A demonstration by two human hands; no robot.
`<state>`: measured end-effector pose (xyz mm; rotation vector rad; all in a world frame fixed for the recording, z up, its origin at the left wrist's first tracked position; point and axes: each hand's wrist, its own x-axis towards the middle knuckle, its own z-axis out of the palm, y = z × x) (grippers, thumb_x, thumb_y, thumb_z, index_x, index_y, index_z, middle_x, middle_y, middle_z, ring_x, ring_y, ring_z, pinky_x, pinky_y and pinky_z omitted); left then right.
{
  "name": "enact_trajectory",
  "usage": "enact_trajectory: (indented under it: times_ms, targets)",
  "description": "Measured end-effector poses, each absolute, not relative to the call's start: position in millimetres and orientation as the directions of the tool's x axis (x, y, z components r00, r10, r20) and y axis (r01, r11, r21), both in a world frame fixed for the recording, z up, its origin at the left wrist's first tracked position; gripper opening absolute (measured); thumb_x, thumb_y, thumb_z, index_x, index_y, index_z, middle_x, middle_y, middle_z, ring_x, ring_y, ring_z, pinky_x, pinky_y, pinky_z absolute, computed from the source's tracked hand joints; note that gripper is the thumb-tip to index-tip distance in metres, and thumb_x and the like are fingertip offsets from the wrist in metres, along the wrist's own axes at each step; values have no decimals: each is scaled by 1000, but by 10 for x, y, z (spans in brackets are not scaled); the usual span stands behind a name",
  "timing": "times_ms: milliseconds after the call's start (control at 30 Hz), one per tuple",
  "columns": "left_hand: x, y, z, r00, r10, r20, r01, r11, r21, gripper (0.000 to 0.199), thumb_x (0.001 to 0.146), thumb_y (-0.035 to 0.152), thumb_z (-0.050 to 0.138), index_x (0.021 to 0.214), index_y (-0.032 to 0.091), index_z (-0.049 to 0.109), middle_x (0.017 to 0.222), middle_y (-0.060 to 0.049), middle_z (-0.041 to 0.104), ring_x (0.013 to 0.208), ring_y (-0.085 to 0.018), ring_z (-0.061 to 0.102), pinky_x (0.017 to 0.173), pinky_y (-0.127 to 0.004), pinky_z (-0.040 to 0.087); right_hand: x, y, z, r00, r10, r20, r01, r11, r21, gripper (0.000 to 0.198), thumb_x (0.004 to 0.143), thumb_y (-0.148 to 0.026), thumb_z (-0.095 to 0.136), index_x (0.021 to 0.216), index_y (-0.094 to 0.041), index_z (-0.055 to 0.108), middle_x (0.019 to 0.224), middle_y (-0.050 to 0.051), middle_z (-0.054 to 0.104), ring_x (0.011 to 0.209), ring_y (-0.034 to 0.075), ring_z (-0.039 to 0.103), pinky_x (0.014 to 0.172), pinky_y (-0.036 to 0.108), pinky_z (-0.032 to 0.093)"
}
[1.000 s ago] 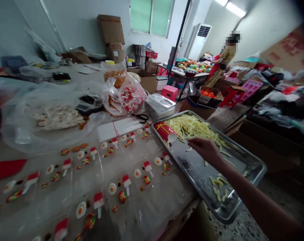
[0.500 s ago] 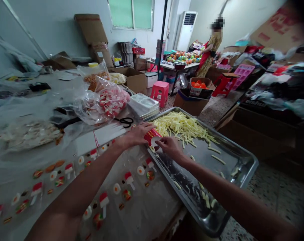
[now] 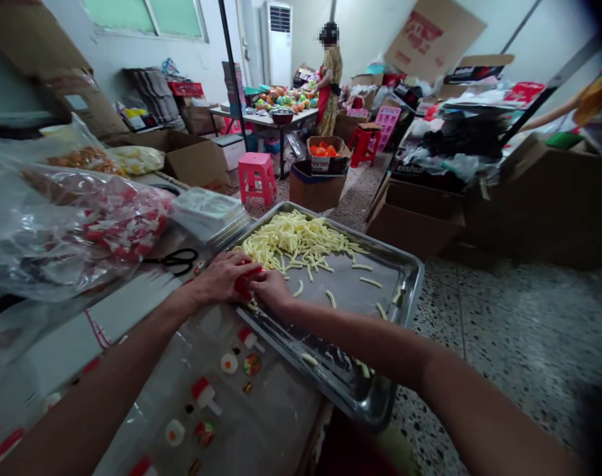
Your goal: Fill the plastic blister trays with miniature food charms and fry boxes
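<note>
My left hand [image 3: 224,276] is closed round a small red carton [image 3: 246,279] at the near left rim of a metal tray [image 3: 416,284]. The fingers of my right hand [image 3: 274,291] are closed at the carton's right side, gripping it; both hands hide most of it. Pale yellow sticks like French fries [image 3: 296,238] are heaped at the tray's far left, with several strewn over its bottom. Clear film with small toy food pieces, among them a fried egg [image 3: 229,363] and a red-and-white popsicle [image 3: 204,395], lies below my hands.
Black scissors [image 3: 176,260] and a clear bag of red and white pieces [image 3: 127,228] lie left of the tray. Stacked clear trays [image 3: 209,208] stand behind. A cardboard box [image 3: 415,218], a pink stool [image 3: 257,177] and a person [image 3: 331,86] are further off.
My view has swung right, so everything appears further left. The carton has turned in my hands; its white part, seen before, is now hidden. Both hands stay at the tray's rim.
</note>
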<state>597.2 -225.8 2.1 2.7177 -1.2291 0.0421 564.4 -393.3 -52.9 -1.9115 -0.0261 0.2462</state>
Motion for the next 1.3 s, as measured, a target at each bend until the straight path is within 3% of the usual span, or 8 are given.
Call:
enact_trajectory:
  times_ms: [367,467,567,667,833,1000,1133,1300]
  targets:
    - [5945,-2478,101,763,-629,152,-644,-760,89,97,57,43,88,143,22,50,148,-16,48,135,-39,44,114,-52,34,5413,-4852,-86,994,91,56,94,-504,-859,13,73,-22,62,66,-16,70,55,-4,54,52,10,46,49,22,26]
    - [5649,-2926,148,708,-666,235,-699,-709,97,112,59,49,87,153,19,34,153,-19,42,140,-41,38,116,-55,29,5270,-5146,82,966,227,128,237,-563,-792,12,75,-18,60,69,-16,71,58,-5,54,55,9,45,51,23,26]
    - [5433,-3288,65,756,-600,262,-652,-728,212,89,74,44,77,148,16,37,135,-18,57,125,-34,55,108,-48,43,5462,-5286,289,844,535,21,375,-562,-737,16,82,-26,64,74,-17,75,57,-4,55,56,10,47,55,23,30]
    - [5371,-3340,-88,871,-406,276,-483,-810,334,85,70,43,79,141,17,42,129,-18,59,120,-35,58,102,-49,48,6105,-5320,470,893,450,1,371,-736,-567,37,94,-46,57,83,-17,78,60,0,60,60,14,53,58,26,35]
    - [5398,-3112,-246,891,-366,270,-450,-793,411,87,65,27,78,142,20,39,134,-16,56,127,-34,54,109,-47,46,7152,-5026,266,830,554,63,552,-803,-226,51,87,-44,71,133,-24,64,138,11,58,123,30,52,98,38,41]
    - [5446,-2936,-330,925,-330,189,-380,-817,433,88,67,25,76,145,20,36,138,-15,55,128,-32,54,111,-46,44,6736,-5112,-155,781,618,92,624,-778,-71,82,92,-60,59,158,-22,30,161,20,29,142,42,30,114,60,22]
    - [5434,-2958,-204,928,-315,200,-373,-755,539,86,69,34,78,144,21,37,141,-10,55,127,-29,56,109,-40,45,6086,-5859,-101,663,744,89,748,-651,-131,61,97,-53,56,153,-34,40,163,10,27,144,36,31,116,55,23]
    - [5446,-3382,31,882,-397,253,-470,-711,523,74,68,37,78,132,21,45,126,-9,60,114,-27,61,99,-38,50,5858,-6429,-87,730,633,256,682,-659,-315,39,91,-41,68,128,-26,68,138,11,55,126,28,49,107,42,39]
